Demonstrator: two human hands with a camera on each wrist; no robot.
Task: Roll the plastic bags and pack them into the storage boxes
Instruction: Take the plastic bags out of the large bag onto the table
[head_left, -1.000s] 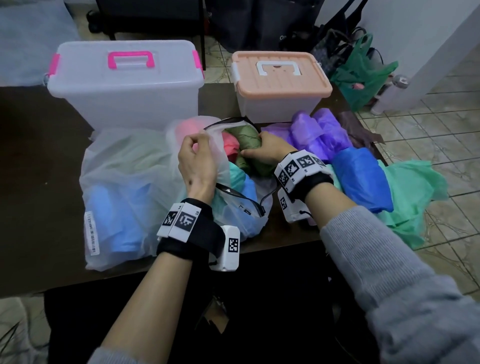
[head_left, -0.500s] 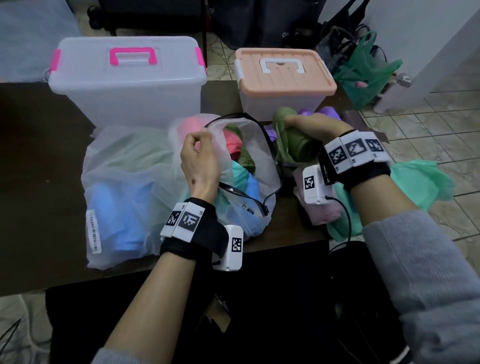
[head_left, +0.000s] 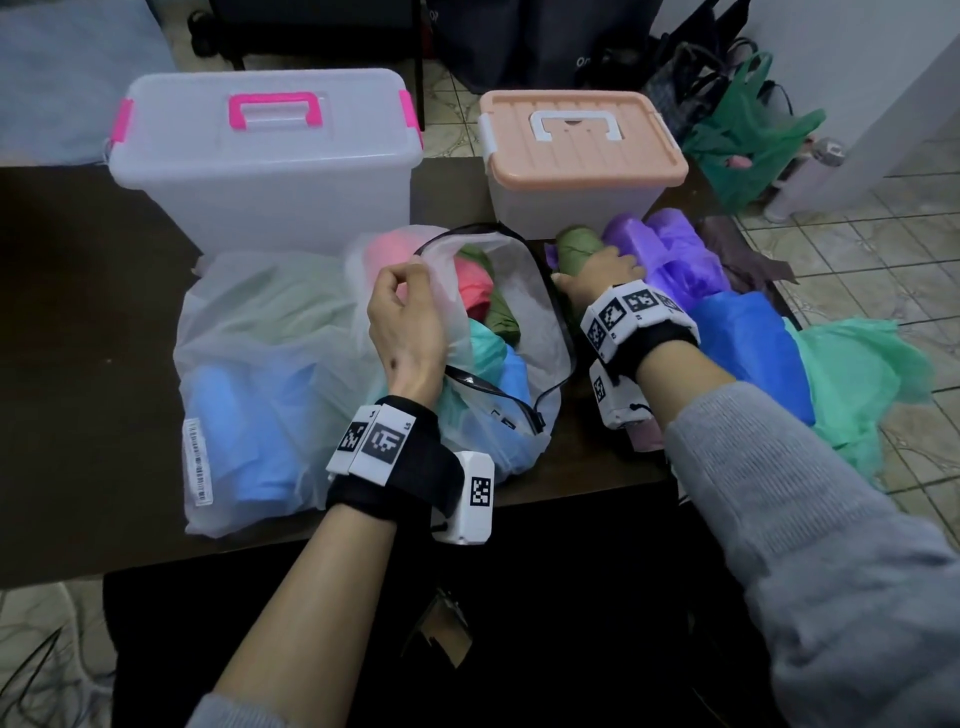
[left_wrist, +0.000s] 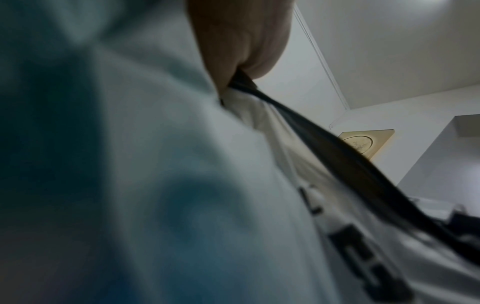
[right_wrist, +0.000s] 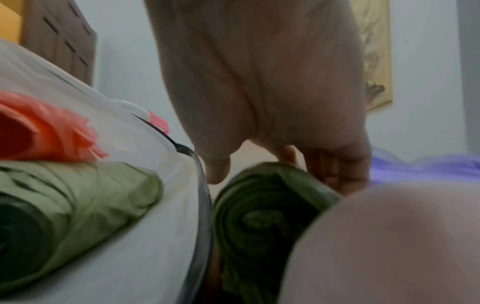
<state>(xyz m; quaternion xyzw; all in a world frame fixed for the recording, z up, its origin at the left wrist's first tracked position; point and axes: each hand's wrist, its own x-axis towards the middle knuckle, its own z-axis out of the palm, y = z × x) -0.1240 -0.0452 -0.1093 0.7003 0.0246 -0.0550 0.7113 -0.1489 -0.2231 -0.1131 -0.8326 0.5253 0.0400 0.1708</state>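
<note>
Head view: the left hand (head_left: 408, 317) pinches the black-edged rim of the clear pouch (head_left: 524, 332), holding its mouth open on the tabletop (head_left: 78, 312). The right hand (head_left: 605, 273) lies over the green roll (head_left: 576, 247), just right of the pouch and in front of the peach-lidded box (head_left: 579, 150), so this hand is the nearer one. The roll's long axis runs roughly toward the box, away from the person. Left wrist view: the grip is clamped, fingertips (left_wrist: 241, 67) squeezing the dark rim. Right wrist view: the roll (right_wrist: 259, 218) shows its spiral end to the camera, fingers (right_wrist: 335, 172) curled over its far side and thumb beside it, not quite touching, against the pouch wall.
</note>
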